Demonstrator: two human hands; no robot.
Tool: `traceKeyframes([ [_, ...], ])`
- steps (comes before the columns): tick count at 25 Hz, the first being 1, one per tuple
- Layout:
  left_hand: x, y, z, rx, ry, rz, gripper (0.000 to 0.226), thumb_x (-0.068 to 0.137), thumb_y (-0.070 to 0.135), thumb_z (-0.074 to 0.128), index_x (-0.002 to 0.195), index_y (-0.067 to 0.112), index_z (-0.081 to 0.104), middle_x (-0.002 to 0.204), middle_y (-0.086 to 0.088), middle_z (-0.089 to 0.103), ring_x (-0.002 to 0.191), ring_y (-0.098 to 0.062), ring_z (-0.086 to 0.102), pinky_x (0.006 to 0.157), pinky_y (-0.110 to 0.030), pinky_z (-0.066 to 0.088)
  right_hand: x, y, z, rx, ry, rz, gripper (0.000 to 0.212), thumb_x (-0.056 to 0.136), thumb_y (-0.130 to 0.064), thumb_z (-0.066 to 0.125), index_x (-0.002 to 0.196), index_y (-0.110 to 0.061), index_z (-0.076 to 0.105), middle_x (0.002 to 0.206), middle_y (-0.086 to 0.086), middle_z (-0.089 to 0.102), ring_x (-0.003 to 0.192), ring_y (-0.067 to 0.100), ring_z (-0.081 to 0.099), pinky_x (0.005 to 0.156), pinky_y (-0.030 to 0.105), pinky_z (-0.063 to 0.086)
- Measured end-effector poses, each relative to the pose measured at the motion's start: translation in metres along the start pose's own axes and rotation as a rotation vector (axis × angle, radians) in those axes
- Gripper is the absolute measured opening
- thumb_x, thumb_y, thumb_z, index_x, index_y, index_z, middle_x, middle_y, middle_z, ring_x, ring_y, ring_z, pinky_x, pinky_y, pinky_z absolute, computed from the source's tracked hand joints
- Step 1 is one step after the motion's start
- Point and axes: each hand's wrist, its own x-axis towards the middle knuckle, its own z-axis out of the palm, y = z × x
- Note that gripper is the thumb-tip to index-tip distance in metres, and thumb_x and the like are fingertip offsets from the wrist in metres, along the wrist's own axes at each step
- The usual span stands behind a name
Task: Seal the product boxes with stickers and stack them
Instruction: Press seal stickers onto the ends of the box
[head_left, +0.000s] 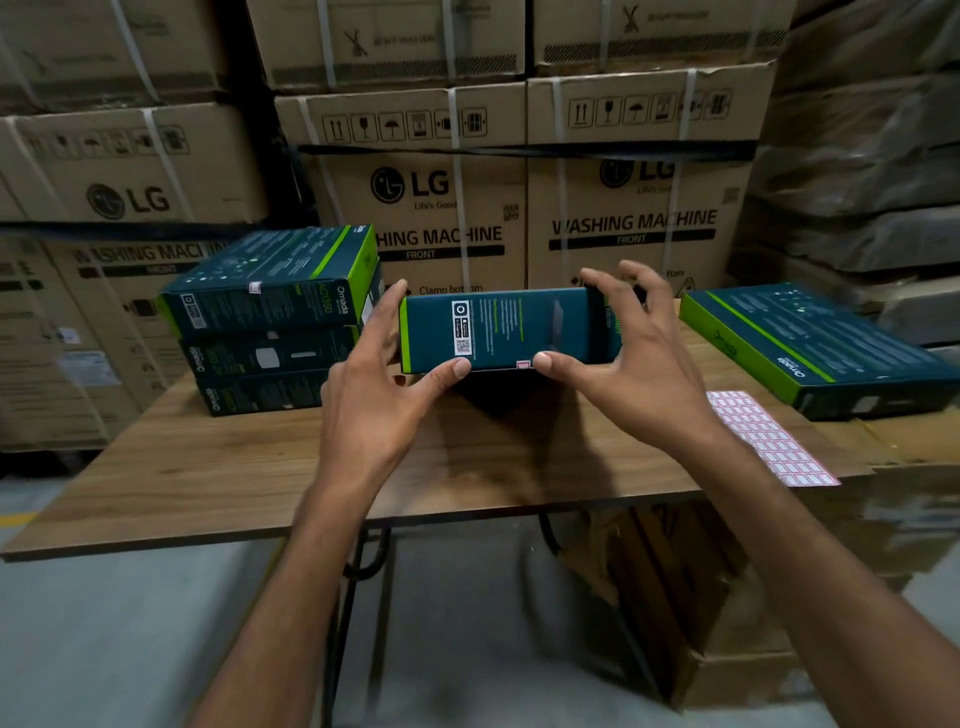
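- A person's two bare arms reach forward over a wooden table (260, 478), seen from a camera on their head.
- Both hands hold one dark teal product box (519, 327) with a green end stripe. It is lifted just above the middle of the table, with its long narrow side facing the camera.
- The left hand (379, 395) grips the box's left end, thumb pressed under the lower edge and fingers wrapped behind.
- The right hand (644, 379) pinches the right part of the box, thumb on the lower edge and curled fingers over the top edge.
- A small sticker (523, 365), pink and white, sits on the lower edge of the box between the two thumbs.
- To the left stands a stack of three boxes (270, 322) of the same kind. The top one is slightly skewed and carries a seal sticker (254, 287) on its near edge.
- To the right, a flat box (810, 343) lies on the table, well apart from the held one.
- A sticker sheet (769, 436) with rows of pink-edged labels lies near the flat box, partly under the right forearm.
- Large strapped washing machine cartons (623, 208) fill the background.
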Motion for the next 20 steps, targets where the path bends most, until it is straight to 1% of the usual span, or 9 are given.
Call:
traceKeyframes([
  [3, -0.002, 0.011, -0.009, -0.002, 0.003, 0.031, 0.099, 0.072, 0.051, 0.089, 0.157, 0.044, 0.040, 0.144, 0.005, 0.064, 0.123, 0.004, 0.055, 0.099, -0.011, 0.043, 0.000, -0.010, -0.004, -0.033, 0.072, 0.036, 0.090, 0.069, -0.074, 0.080, 0.145, -0.044, 0.042, 0.158, -0.008, 0.023, 0.145, 0.020, 0.032, 0.107, 0.051, 0.048],
  [5, -0.004, 0.014, -0.013, 0.035, 0.018, 0.053, 0.098, 0.071, 0.054, 0.089, 0.156, 0.042, 0.043, 0.140, 0.004, 0.068, 0.122, 0.001, 0.060, 0.099, -0.014, 0.047, -0.003, -0.014, -0.004, -0.033, 0.105, 0.041, 0.088, 0.067, -0.075, 0.080, 0.140, -0.043, 0.044, 0.153, -0.007, 0.028, 0.140, 0.019, 0.036, 0.104, 0.050, 0.050],
  [7, -0.006, 0.017, -0.016, 0.072, 0.027, 0.059, 0.099, 0.070, 0.056, 0.088, 0.157, 0.040, 0.043, 0.138, 0.003, 0.069, 0.120, -0.002, 0.063, 0.096, -0.016, 0.048, -0.004, -0.015, -0.006, -0.047, 0.092, 0.029, 0.088, 0.068, -0.076, 0.080, 0.141, -0.042, 0.043, 0.152, -0.006, 0.028, 0.141, 0.020, 0.035, 0.105, 0.050, 0.049],
  [10, -0.006, 0.020, -0.023, 0.107, 0.047, 0.078, 0.100, 0.070, 0.058, 0.086, 0.158, 0.040, 0.042, 0.138, 0.003, 0.068, 0.109, 0.004, 0.059, 0.099, -0.022, 0.052, 0.000, -0.017, -0.010, -0.049, 0.083, 0.020, 0.090, 0.065, -0.076, 0.081, 0.141, -0.043, 0.045, 0.151, -0.007, 0.031, 0.140, 0.020, 0.038, 0.104, 0.049, 0.051],
  [13, -0.007, 0.020, -0.029, 0.034, 0.045, 0.060, 0.100, 0.070, 0.056, 0.089, 0.157, 0.041, 0.043, 0.135, 0.005, 0.070, 0.118, 0.002, 0.062, 0.104, -0.028, 0.055, 0.000, -0.020, -0.014, -0.053, 0.082, 0.003, 0.090, 0.065, -0.073, 0.082, 0.142, -0.043, 0.046, 0.150, -0.007, 0.031, 0.139, 0.018, 0.038, 0.104, 0.044, 0.050],
  [15, -0.007, 0.017, -0.033, -0.010, -0.007, 0.027, 0.103, 0.068, 0.052, 0.091, 0.157, 0.043, 0.040, 0.139, 0.003, 0.068, 0.129, -0.004, 0.060, 0.108, -0.033, 0.054, -0.003, -0.020, -0.019, -0.058, -0.002, -0.029, 0.095, 0.067, -0.064, 0.087, 0.148, -0.043, 0.042, 0.154, -0.009, 0.027, 0.141, 0.016, 0.032, 0.106, 0.038, 0.044],
  [16, -0.007, 0.015, -0.036, -0.002, -0.039, 0.019, 0.106, 0.067, 0.048, 0.093, 0.157, 0.044, 0.038, 0.144, 0.000, 0.065, 0.134, -0.008, 0.058, 0.111, -0.038, 0.052, -0.006, -0.020, -0.021, -0.063, -0.033, -0.048, 0.096, 0.068, -0.053, 0.091, 0.150, -0.043, 0.041, 0.154, -0.009, 0.027, 0.140, 0.014, 0.032, 0.107, 0.037, 0.042],
  [18, -0.008, 0.015, -0.041, 0.036, -0.076, 0.030, 0.109, 0.066, 0.034, 0.097, 0.156, 0.042, 0.037, 0.148, -0.003, 0.061, 0.137, -0.013, 0.056, 0.112, -0.045, 0.052, -0.013, -0.018, -0.023, -0.102, 0.002, -0.098, 0.095, 0.071, -0.028, 0.095, 0.150, -0.039, 0.043, 0.150, -0.009, 0.035, 0.137, 0.015, 0.039, 0.107, 0.041, 0.049],
  [20, -0.009, 0.018, -0.045, 0.058, -0.055, 0.084, 0.106, 0.067, 0.024, 0.097, 0.154, 0.039, 0.039, 0.148, -0.003, 0.062, 0.133, -0.014, 0.060, 0.107, -0.046, 0.056, -0.019, -0.019, -0.026, -0.138, 0.091, -0.138, 0.093, 0.072, -0.016, 0.093, 0.150, -0.036, 0.046, 0.146, -0.007, 0.041, 0.132, 0.015, 0.044, 0.099, 0.037, 0.053],
])
